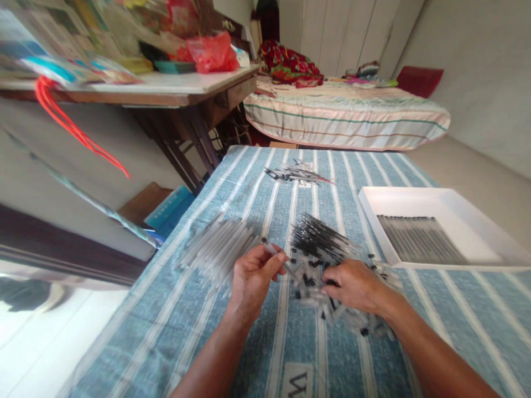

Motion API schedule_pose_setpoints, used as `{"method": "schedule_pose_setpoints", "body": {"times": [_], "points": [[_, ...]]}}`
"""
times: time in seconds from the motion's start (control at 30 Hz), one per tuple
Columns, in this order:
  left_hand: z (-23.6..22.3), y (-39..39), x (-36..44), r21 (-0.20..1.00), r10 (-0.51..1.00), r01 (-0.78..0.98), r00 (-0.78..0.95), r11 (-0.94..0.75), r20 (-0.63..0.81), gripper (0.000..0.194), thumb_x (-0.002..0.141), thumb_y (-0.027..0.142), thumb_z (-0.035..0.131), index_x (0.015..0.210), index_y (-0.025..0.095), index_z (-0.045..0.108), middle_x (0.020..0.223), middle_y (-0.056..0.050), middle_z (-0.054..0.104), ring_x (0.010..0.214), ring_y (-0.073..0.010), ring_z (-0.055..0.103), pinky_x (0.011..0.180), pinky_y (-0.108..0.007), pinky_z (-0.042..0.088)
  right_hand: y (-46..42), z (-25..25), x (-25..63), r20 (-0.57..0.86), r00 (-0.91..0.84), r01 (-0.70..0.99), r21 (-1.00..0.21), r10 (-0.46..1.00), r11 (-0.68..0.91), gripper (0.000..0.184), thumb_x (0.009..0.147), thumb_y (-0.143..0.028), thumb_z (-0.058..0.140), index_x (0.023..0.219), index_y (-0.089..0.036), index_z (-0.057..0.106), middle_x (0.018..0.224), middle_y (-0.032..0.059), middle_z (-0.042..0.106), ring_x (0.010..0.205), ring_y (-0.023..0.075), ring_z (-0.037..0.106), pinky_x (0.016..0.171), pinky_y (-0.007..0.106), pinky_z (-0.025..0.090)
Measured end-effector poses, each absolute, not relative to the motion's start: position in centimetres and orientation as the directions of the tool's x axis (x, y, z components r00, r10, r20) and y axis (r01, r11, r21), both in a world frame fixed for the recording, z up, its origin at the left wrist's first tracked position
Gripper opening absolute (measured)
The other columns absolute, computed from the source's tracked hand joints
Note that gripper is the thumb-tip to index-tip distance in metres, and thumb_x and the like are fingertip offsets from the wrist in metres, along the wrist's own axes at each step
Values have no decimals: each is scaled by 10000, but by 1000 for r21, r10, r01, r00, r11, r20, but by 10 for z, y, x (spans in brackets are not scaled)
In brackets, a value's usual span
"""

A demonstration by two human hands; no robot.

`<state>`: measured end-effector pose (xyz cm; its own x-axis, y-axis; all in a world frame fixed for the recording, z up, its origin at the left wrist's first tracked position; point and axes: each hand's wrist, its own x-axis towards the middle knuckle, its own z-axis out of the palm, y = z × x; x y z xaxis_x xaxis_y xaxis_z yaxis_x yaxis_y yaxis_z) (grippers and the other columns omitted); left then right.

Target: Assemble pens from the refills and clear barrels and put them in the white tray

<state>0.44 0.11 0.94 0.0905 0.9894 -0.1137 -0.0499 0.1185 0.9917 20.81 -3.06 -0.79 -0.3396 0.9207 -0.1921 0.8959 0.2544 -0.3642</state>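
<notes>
My left hand point(259, 268) pinches a pen point(271, 249) between thumb and fingers. One dark end of the pen points up and away, while its other end slants toward the pile of caps. My right hand point(350, 284) has its fingers curled down into a loose heap of clear and black pen caps point(332, 309); whatever is between its fingertips is hidden. Left of my left hand lies a stack of translucent pen barrels point(219, 249). A bundle of black-inked refills point(317, 237) sits just beyond the caps.
A white box point(468, 221) at the right holds a row of pens point(418, 237). More thin refills point(296, 174) lie at the far end of the striped tablecloth point(166, 326). A cluttered desk point(211, 83) stands at the left, a bed point(352, 113) behind.
</notes>
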Motion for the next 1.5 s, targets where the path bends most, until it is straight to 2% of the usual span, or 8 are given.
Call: {"method": "schedule_pose_setpoints", "body": {"times": [0.13,0.3,0.47,0.77,1.13,1.4,1.5], "points": [[9,0,4,984,987,-125,115,127,-113,110,688,220,679,727,126,636,632,-13,655,496,-80,524,457,-186,376,-31,-11,210,-156,-324,850,-481,933,215,131,752,-276,574,673,-193,637,535,-23,569,512,101,488,510,203,249],[7,-1,2,962,985,-244,150,123,-88,99,721,218,676,749,131,637,688,-22,671,513,-74,541,474,-182,393,-33,-15,210,-59,-346,711,-667,937,220,108,755,-257,577,688,-175,600,529,-51,499,510,78,440,520,179,290],[6,-1,2,945,983,-309,174,109,-57,94,738,224,672,749,137,638,716,-28,672,521,-77,550,482,-192,407,-35,-17,205,28,-350,598,-763,936,246,105,736,-218,584,654,-167,543,517,-65,464,490,65,407,502,171,296],[4,-3,5,945,980,-308,193,110,-51,92,742,216,674,749,129,646,704,-35,669,518,-78,548,483,-195,409,-36,-19,200,94,-338,527,-805,936,271,133,724,-190,580,635,-172,483,497,-75,408,473,59,351,470,175,271],[7,-4,6,955,982,-268,168,126,-82,120,719,240,690,739,132,641,688,-29,669,520,-91,545,485,-208,413,-37,-16,199,87,-340,516,-815,937,262,139,727,-206,570,629,-176,477,499,-76,400,474,61,353,457,172,280],[5,-4,7,942,968,-282,223,181,-119,126,726,226,684,760,128,614,728,-53,700,549,-113,596,506,-216,437,-39,-16,195,143,-292,485,-830,946,276,138,758,-189,548,641,-172,478,512,-76,360,481,58,317,455,182,268],[5,-4,5,936,968,-294,213,193,-133,141,727,223,684,762,135,580,743,-66,718,553,-135,629,492,-219,439,-39,-17,194,165,-271,464,-841,948,279,142,786,-224,545,664,-168,501,510,-73,388,474,57,338,458,185,275]]}}
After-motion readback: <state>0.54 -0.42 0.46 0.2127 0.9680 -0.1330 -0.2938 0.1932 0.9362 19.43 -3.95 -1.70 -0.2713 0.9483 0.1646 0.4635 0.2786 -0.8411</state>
